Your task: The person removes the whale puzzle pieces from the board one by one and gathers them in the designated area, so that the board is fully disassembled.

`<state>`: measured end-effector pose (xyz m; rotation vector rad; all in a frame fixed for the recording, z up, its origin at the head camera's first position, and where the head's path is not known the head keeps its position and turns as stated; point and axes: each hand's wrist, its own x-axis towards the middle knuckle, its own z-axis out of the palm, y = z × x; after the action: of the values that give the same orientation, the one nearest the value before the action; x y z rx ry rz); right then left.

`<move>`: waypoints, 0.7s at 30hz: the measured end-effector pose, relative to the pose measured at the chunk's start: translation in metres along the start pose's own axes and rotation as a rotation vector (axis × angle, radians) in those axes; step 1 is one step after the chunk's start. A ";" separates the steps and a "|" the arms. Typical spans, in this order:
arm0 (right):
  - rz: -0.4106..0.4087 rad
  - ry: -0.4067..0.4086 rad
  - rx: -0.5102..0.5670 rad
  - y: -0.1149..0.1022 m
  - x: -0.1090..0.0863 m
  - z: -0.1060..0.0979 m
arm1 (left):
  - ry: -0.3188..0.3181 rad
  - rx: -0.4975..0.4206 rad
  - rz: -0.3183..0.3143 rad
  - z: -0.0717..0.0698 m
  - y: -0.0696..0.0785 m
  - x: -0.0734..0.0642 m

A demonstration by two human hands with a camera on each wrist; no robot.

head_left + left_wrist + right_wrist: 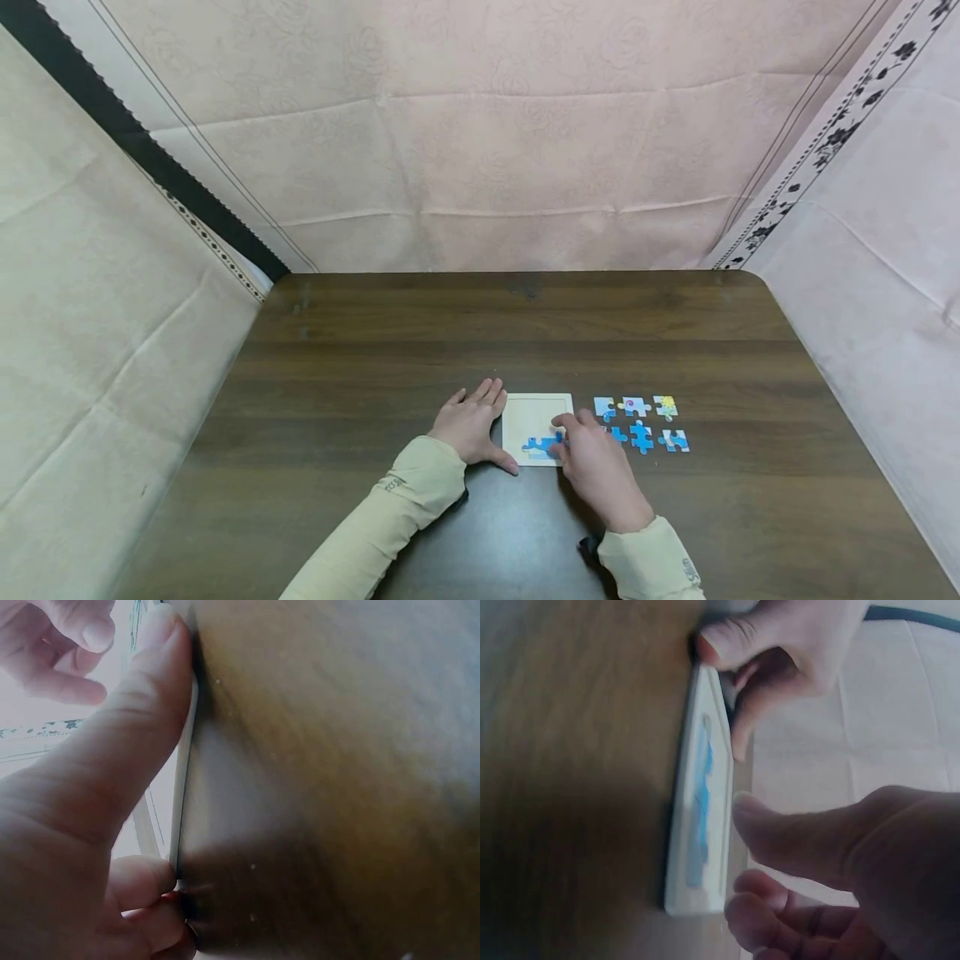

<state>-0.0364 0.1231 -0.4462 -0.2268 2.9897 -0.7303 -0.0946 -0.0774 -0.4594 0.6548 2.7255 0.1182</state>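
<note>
A pale square puzzle tray (534, 408) lies flat on the table, with joined blue jigsaw pieces (538, 444) along its near side. My left hand (472, 423) braces the tray's left side, fingers stretched away from me and the thumb at the near left corner. Over the tray's right side hovers my right hand (596, 467), thumb and bent forefinger apart above the joined pieces. In the right wrist view a gap shows between that thumb (780, 829) and the fingers, with no piece in it. The hand hides part of the tray's right edge.
To the right of the tray lie several loose jigsaw pieces (641, 437) in two rows, blue with some white, pink and yellow. My right hand partly covers the nearest ones. The brown wooden table (375, 367) is bordered by pale cloth (487, 167) at the back and sides.
</note>
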 end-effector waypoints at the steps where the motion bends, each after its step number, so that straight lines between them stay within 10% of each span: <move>1: 0.004 -0.014 0.004 -0.002 0.001 0.001 | 0.001 0.002 0.001 0.000 0.000 0.000; 21: 0.020 -0.136 0.044 -0.005 0.007 0.009 | -0.002 0.001 -0.006 -0.002 0.001 -0.001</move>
<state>-0.0422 0.1133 -0.4519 -0.2332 2.8409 -0.7461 -0.0940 -0.0767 -0.4569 0.6465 2.7258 0.1154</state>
